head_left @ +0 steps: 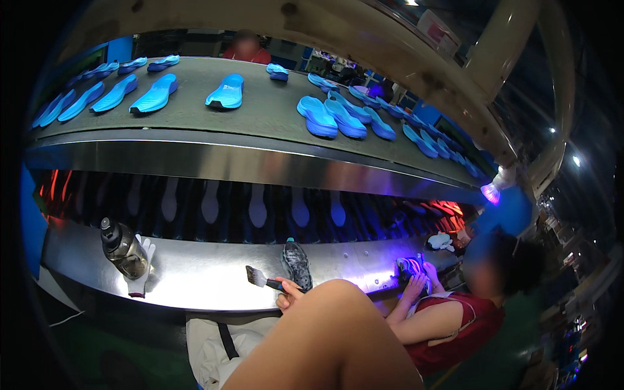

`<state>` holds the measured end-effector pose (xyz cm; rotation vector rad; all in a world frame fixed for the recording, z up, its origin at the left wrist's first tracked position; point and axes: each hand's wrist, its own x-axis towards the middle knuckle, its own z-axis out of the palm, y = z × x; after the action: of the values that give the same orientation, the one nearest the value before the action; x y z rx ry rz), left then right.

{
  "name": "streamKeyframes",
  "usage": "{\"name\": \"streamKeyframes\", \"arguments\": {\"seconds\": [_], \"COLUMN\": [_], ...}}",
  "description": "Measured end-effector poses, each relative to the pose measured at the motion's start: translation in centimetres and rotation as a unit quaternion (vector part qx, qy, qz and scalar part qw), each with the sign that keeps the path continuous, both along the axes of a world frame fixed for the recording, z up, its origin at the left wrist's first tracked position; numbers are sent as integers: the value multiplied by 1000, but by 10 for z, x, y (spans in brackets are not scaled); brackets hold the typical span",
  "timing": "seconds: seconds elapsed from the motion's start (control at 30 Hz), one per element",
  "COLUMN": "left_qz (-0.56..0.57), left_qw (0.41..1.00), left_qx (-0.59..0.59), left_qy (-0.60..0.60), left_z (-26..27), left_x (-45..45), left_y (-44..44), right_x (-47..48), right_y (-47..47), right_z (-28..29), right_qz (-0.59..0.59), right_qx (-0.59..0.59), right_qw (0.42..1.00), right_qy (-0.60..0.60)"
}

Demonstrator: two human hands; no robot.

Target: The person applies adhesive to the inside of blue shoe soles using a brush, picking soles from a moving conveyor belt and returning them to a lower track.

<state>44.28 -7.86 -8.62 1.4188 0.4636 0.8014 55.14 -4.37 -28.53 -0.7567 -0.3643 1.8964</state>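
Observation:
My right hand (289, 295) holds a flat paintbrush (257, 277) by its dark handle, bristles pointing left over the steel ledge (204, 273). Just beyond the hand lies a dark shoe upper (296, 263) with whitish patches and a teal tip; its near end is partly hidden. A bent bare arm (336, 321), apparently my left one, fills the lower middle and covers my right wrist. My left hand is out of view.
A bottle (124, 251) stands by a white glove (145, 268) on the left. Blue shoe soles (156, 93) lie on the upper conveyor belt (195, 97). At right, a co-worker (453, 317) handles a shoe (410, 269) under purple light. White cloth (248, 336) lies below the ledge.

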Motion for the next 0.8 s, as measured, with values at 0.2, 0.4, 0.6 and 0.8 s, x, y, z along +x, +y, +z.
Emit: {"name": "streamKeyframes", "arguments": {"seconds": [0.2,0.4,0.6,0.8], "left_qz": [-2,-3,-1,0], "left_qw": [1000,1000,1000,999], "left_qx": [2,14,23,34], "left_qy": [2,8,11,15], "left_z": [-1,2,3,4], "left_x": [3,4,4,4], "left_y": [-1,-6,-13,-16], "right_x": [5,7,9,10], "right_y": [-5,-7,-11,-14], "right_z": [-2,-5,-1,1], "right_qz": [-11,-15,-21,-24], "right_qx": [6,10,5,5], "right_qw": [1000,1000,1000,1000], "right_qy": [14,18,6,5]}}
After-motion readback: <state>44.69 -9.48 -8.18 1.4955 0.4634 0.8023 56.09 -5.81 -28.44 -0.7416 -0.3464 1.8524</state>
